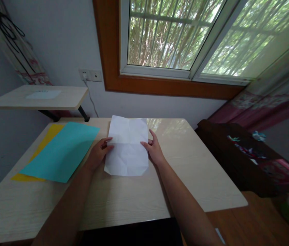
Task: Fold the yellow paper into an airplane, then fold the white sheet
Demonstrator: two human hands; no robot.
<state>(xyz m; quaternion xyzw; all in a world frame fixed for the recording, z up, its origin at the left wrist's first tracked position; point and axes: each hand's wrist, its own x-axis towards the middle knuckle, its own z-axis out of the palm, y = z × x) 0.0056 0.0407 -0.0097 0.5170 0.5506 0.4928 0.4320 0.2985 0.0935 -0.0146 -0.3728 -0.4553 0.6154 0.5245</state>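
A white sheet of paper (pixel 127 150) with crossing creases is held just over the desk, in front of me. Its two near corners are folded in or cut at a slant; which one, I cannot tell. My left hand (pixel 99 152) pinches the left edge between thumb and fingers, about halfway up. On the opposite edge, at about the same height, my right hand (pixel 155 147) grips the paper with the thumb on top and the other fingers partly hidden behind it.
Left on the desk (pixel 185 177) lie a turquoise sheet (pixel 62 150) and, partly under it, a yellow sheet (pixel 44 141). A raised shelf (pixel 13 97) bears a small white paper (pixel 44 94). Beyond the desk's right edge stands a dark cabinet (pixel 218 150) with small items.
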